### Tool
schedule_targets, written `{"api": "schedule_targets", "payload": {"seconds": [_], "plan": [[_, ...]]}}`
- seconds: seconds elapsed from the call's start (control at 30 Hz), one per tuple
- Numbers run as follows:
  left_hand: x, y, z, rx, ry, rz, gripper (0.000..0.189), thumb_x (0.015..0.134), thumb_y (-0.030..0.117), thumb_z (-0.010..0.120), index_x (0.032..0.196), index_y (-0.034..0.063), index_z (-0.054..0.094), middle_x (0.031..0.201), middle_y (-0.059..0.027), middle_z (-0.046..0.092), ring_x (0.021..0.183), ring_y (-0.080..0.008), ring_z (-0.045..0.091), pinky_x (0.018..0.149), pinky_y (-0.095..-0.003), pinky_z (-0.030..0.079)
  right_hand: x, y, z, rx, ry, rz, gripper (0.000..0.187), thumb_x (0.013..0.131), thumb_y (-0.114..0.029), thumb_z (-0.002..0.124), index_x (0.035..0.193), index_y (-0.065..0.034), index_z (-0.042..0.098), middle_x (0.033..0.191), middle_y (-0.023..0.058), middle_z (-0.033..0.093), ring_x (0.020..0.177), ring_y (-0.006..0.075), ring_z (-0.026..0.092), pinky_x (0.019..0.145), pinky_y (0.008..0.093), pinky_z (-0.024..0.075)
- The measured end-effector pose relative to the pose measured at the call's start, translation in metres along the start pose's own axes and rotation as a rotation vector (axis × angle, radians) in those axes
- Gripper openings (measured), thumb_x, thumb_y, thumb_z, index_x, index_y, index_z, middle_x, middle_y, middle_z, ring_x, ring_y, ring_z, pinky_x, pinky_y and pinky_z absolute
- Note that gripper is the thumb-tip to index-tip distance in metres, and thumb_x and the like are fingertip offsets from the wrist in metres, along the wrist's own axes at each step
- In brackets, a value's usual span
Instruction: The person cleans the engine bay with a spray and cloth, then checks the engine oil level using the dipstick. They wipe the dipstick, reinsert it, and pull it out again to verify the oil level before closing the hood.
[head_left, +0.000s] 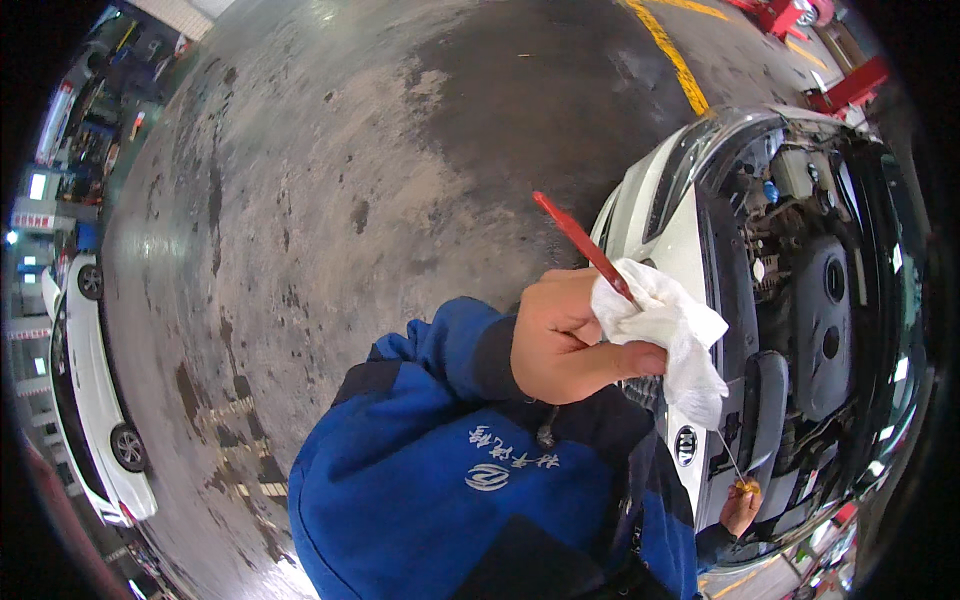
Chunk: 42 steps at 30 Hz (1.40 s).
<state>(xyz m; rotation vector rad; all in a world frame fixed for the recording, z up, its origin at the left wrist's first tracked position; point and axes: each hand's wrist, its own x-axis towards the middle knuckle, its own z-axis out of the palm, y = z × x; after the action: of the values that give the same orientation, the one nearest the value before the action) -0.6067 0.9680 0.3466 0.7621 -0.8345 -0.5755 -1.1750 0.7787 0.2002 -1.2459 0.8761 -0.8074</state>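
Note:
My left hand (566, 337), in the middle of the view, pinches a crumpled white paper towel (667, 330) around a thin rod. A flat red strip (577, 238) sticks out of the towel on the far side from my right hand. The thin metal shaft of a dipstick (729, 454) leaves the towel's other side. Its yellow handle (747, 487) is gripped by my right hand (739, 511) at the lower right. The red strip appears to be the dipstick's end; the towel hides where they join. Both hands are in front of a white Kia car (686, 247).
The car's engine bay (765, 292) lies exposed at the right, with a dark engine cover (821, 330) inside. Red lift parts (851, 86) stand at the upper right. A second white car (94, 390) is parked far left. The stained concrete floor (300, 187) bears yellow lines (667, 49).

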Motion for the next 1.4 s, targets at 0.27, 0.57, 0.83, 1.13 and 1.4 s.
{"api": "schedule_targets", "payload": {"seconds": [0.27,0.57,0.83,1.13,1.4], "plan": [[0.009,0.000,0.012,-0.045,0.175,0.014,0.019,0.080,0.004,0.062,0.095,-0.0037,0.056,0.084,-0.0180,0.061,0.069,-0.0222,0.060,0.057,-0.0302,0.047,-0.027,0.024,-0.032,0.071,0.079,-0.041,0.029,0.091,-0.016,0.059,0.116,-0.0026,0.054,0.117,0.0114,0.055,0.105,0.0211,0.054,0.090,0.0346,0.0447],[0.007,-0.009,-0.032,-0.308,0.335,0.095,0.047,0.081,0.017,0.057,0.125,0.0063,0.044,0.099,-0.0158,0.057,0.087,-0.0272,0.054,0.070,-0.0386,0.046,-0.028,0.015,0.017,-0.202,0.139,-0.004,0.033,0.087,-0.023,0.057,0.102,0.0060,0.057,0.099,0.0121,0.058,0.089,0.0202,0.057,0.079,0.0283,0.0456],[0.066,-0.027,-0.063,-0.586,0.072,0.067,0.040,0.080,0.011,0.061,0.115,-0.0054,0.051,0.115,-0.0211,0.052,0.098,-0.0291,0.047,0.075,-0.0341,0.037,-0.037,-0.009,0.065,0.046,0.230,-0.108,0.028,0.087,-0.018,0.059,0.099,0.0077,0.060,0.091,0.0151,0.065,0.083,0.0213,0.063,0.076,0.0314,0.0493],[0.128,-0.041,-0.046,-0.881,-0.362,0.013,0.023,0.078,0.006,0.062,0.065,0.0045,0.043,0.069,-0.0025,0.028,0.067,-0.0149,0.031,0.058,-0.0307,0.025,-0.048,0.014,0.104,0.571,0.208,0.251,0.022,0.088,-0.015,0.057,0.094,0.0064,0.060,0.068,0.0090,0.059,0.051,0.0129,0.052,0.050,0.0246,0.0386],[0.140,-0.072,-0.043,-0.584,-0.083,0.004,0.034,0.083,0.010,0.060,0.112,-0.0056,0.054,0.099,-0.0179,0.055,0.091,-0.0295,0.050,0.085,-0.0390,0.042,-0.084,0.009,0.097,0.583,0.318,0.060,0.018,0.088,-0.009,0.058,0.099,0.0054,0.060,0.088,0.0118,0.063,0.066,0.0141,0.058,0.059,0.0262,0.0451]]}}
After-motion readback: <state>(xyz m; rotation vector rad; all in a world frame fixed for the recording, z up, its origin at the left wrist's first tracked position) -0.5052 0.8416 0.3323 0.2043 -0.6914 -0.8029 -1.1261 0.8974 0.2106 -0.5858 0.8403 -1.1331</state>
